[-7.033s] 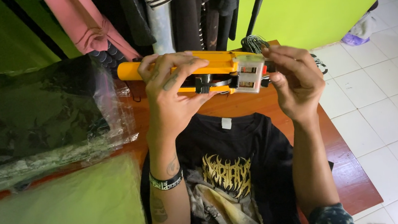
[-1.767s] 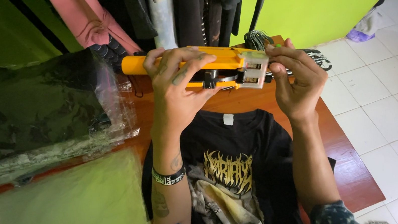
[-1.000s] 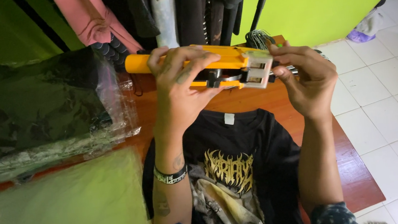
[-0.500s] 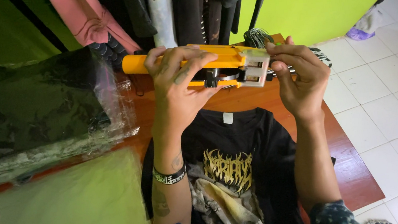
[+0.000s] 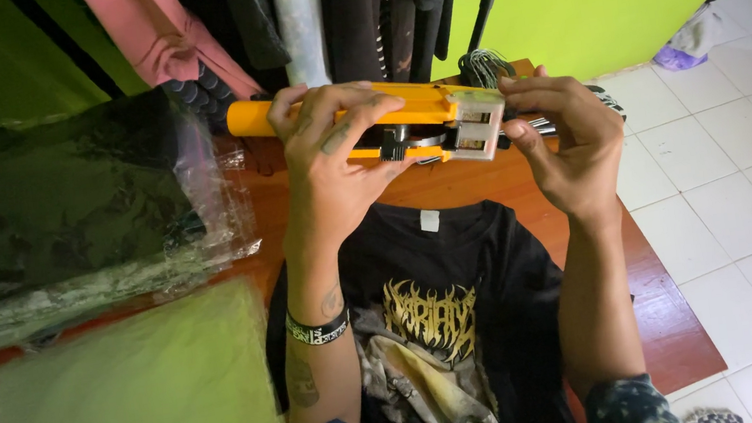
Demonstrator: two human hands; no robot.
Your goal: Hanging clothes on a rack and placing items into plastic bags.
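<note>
Wooden table (image 5: pixel 669 338), bagged shirts (image 5: pixel 62 221), orange tool (image 5: pixel 413 121)

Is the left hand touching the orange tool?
Touching. The head view shows the left hand wrapped around the orange tool, fingers curled over its top.

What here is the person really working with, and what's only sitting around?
In use:
- left hand gripping the orange labelling gun
- right hand fingering the gun's clear head

Lying about:
- black printed T-shirt on the table
- bagged clothes
- hanging garments
</note>
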